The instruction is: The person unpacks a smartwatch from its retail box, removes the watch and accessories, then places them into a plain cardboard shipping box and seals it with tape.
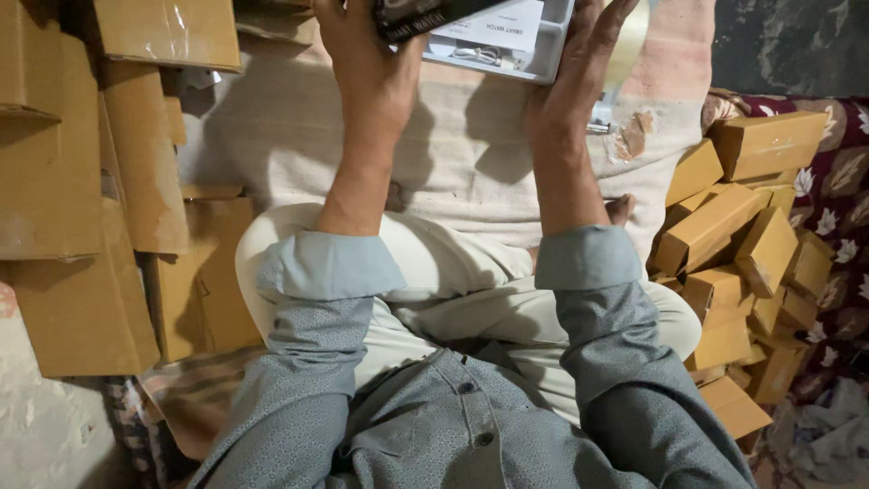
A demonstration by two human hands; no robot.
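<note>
I sit cross-legged on a pale cloth. At the top edge of the view, my left hand grips a dark box lid. Beside it lies an open grey-white box with a white card and small parts inside. My right hand presses flat against that box's right side, fingers spread upward. Both hands are partly cut off by the frame's top edge.
A pile of several small brown cardboard boxes lies at my right, on a floral fabric. Large flattened brown cartons lean at my left. A roll of clear tape sits behind my right hand.
</note>
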